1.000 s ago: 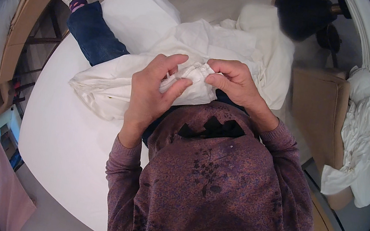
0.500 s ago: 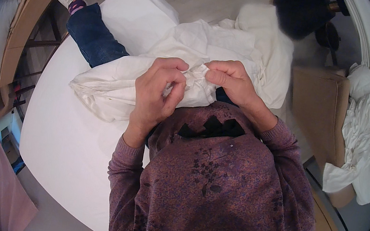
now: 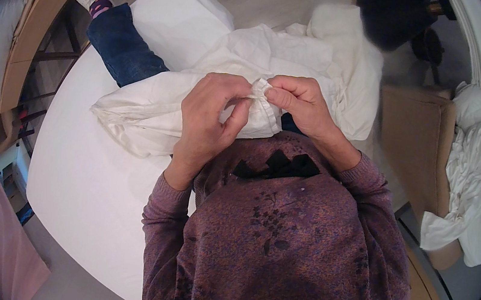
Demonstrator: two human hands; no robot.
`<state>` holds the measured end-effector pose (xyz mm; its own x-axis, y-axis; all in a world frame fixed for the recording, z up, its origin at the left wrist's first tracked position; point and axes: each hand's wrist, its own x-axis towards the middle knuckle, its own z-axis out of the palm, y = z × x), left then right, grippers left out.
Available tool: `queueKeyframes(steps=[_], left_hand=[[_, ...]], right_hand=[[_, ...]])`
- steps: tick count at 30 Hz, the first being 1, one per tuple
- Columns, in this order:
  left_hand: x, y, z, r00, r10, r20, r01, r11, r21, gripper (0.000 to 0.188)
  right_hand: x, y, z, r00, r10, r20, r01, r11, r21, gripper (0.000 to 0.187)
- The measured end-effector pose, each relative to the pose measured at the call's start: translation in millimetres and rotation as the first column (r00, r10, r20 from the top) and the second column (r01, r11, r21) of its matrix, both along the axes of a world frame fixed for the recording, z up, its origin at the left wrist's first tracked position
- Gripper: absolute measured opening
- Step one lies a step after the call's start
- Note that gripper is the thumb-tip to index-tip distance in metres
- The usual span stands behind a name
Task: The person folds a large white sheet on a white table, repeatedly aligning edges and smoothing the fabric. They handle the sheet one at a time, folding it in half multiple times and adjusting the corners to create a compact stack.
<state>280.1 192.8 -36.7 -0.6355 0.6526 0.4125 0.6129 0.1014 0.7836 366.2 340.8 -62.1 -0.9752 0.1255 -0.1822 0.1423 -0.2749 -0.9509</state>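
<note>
A large white cloth (image 3: pixel 222 56) lies in folds across my lap and over the white padded surface under me. My right hand (image 3: pixel 302 105) pinches a small gathered, seamed edge of it between thumb and forefinger, holding that bit up. Close by on the left, my left hand (image 3: pixel 209 112) is curled, thumb and forefinger drawn in at the same gathered edge. Whatever its fingertips grip is too small to make out. The cloth's left part bunches into a pointed fold beside my left wrist.
My leg in blue jeans (image 3: pixel 124 43) stretches to the far left. A brown cardboard box (image 3: pixel 414 142) stands at right, with crumpled white fabric (image 3: pixel 474 175) over its side. A dark lamp-like object (image 3: pixel 391 18) is at the far right. Another cardboard piece (image 3: pixel 37 32) stands left.
My left hand has shifted slightly right, closer to my right fingertips. The gathered cloth edge between the hands now stands up higher. My right hand has hardly moved.
</note>
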Motion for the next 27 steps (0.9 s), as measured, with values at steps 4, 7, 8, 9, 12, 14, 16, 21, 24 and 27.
queueKeyframes(steps=[4,7,8,9,12,14,16,21,24,27], left_hand=[[2.2,-1.7,0.5,0.999,0.032,0.041,-0.029,0.998,-0.055,0.02],[0.9,-2.9,-0.6,0.999,0.02,0.034,-0.018,0.998,-0.065,0.02],[0.3,-3.2,-0.9,0.999,0.017,0.029,-0.015,0.997,-0.071,0.019],[-0.2,-3.5,-1.1,1.0,0.01,0.023,-0.008,0.998,-0.068,0.019],[-0.8,-4.1,0.3,1.0,-0.005,0.011,0.005,0.999,-0.048,0.018],[-0.5,-4.1,2.7,1.0,-0.023,-0.007,0.023,1.0,-0.012,0.017],[-0.7,-3.3,5.8,0.999,-0.021,-0.034,0.021,1.0,0.005,0.016],[-3.0,0.8,11.0,0.98,-0.032,0.196,0.033,0.999,-0.004,0.014],[-5.2,2.3,10.7,0.936,-0.014,0.352,0.015,1.0,-0.001,0.012],[-7.2,1.3,9.4,0.963,0.012,0.268,-0.006,1.0,-0.024,0.011]], right_hand=[[-0.6,0.2,1.2,1.0,0.0,-0.022,0.001,0.999,0.042,0.016],[-0.3,0.3,0.7,0.999,0.012,-0.043,-0.009,0.998,0.067,0.015],[0.1,0.3,0.5,0.999,0.019,-0.049,-0.016,0.998,0.058,0.014],[0.4,0.4,0.3,0.998,0.03,-0.051,-0.028,0.999,0.045,0.014],[0.2,0.7,-0.3,0.998,0.034,-0.057,-0.03,0.996,0.081,0.013],[-1.2,0.9,-0.5,0.998,0.011,-0.068,-0.002,0.991,0.132,0.013],[-3.7,1.4,-0.1,0.995,-0.008,-0.101,0.027,0.982,0.188,0.013],[-9.8,5.0,6.8,0.976,0.073,-0.207,-0.005,0.95,0.313,0.014],[-12.9,9.5,13.4,0.972,0.148,-0.184,-0.073,0.929,0.362,0.015],[-16.0,12.9,17.4,0.974,0.186,-0.129,-0.144,0.949,0.279,0.017]])
